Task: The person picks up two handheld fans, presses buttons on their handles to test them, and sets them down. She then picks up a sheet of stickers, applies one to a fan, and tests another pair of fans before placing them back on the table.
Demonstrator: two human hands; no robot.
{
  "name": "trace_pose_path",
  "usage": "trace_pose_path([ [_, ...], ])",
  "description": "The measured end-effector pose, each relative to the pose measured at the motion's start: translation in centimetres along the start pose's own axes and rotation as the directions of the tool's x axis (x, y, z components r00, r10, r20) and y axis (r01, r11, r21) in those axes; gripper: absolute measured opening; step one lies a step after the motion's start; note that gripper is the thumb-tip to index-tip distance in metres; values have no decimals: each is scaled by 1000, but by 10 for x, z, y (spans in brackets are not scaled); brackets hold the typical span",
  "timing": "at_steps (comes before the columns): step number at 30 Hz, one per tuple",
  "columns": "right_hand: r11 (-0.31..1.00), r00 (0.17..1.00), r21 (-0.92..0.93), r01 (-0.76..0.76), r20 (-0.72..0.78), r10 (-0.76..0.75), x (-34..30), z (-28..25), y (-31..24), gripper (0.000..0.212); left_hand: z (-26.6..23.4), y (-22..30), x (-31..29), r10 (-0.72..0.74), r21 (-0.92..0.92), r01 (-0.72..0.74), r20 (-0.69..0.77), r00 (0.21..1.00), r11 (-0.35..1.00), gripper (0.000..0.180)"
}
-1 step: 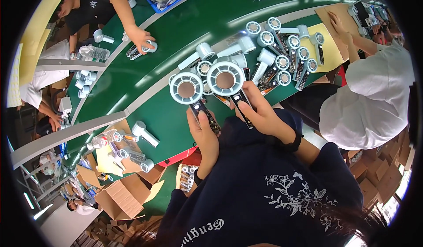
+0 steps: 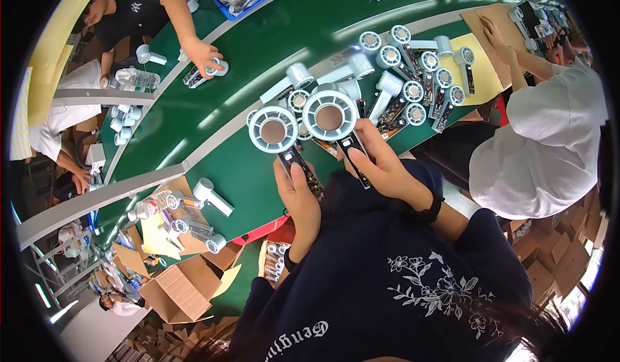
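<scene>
My left hand (image 2: 300,197) is closed around the handle of a light blue handheld fan (image 2: 273,130), whose open handle shows a dark circuit board. Beside it, my right hand (image 2: 385,168) grips a second handheld fan (image 2: 330,116) of the same kind, with its thumb on the dark board. Both fans are held upright, their round heads side by side, almost touching. Just beyond them, several more fans (image 2: 390,56) lie in a heap on the green bench (image 2: 258,197), some with boards exposed. Another fan (image 2: 213,196) lies left of my left hand.
Across the conveyor (image 2: 258,58), a co-worker's hand (image 2: 205,60) touches a fan. Another person in a white shirt (image 2: 536,142) sits at right, hands on cardboard (image 2: 481,36). A plastic bottle (image 2: 152,204) and an open carton (image 2: 184,288) are at left. A metal rail (image 2: 226,129) borders the conveyor.
</scene>
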State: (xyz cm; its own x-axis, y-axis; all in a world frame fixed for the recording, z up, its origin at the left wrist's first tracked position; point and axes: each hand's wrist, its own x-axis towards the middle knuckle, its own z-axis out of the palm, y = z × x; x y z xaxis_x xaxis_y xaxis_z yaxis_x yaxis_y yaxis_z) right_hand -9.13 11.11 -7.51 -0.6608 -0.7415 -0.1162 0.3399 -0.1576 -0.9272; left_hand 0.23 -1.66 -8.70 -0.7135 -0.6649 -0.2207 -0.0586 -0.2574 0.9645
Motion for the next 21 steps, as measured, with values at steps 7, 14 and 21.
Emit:
trace_pose_path([
  [7, 999, 998, 48, 26, -60, -23, -1, -12, -1, 32, 14, 0, 4, -40, 19, 39, 40, 998, 999, 28],
  [14, 981, 959, 185, 60, -282, -6, 6, -38, -15, 33, 22, -21, 24, -17, 204, -3, 99, 995, 979, 25],
  [21, 983, 700, -173, -67, -710, -77, -5, -190, -34, 29, 49, -39, 57, -371, 458, 227, 253, 893, 859, 31],
])
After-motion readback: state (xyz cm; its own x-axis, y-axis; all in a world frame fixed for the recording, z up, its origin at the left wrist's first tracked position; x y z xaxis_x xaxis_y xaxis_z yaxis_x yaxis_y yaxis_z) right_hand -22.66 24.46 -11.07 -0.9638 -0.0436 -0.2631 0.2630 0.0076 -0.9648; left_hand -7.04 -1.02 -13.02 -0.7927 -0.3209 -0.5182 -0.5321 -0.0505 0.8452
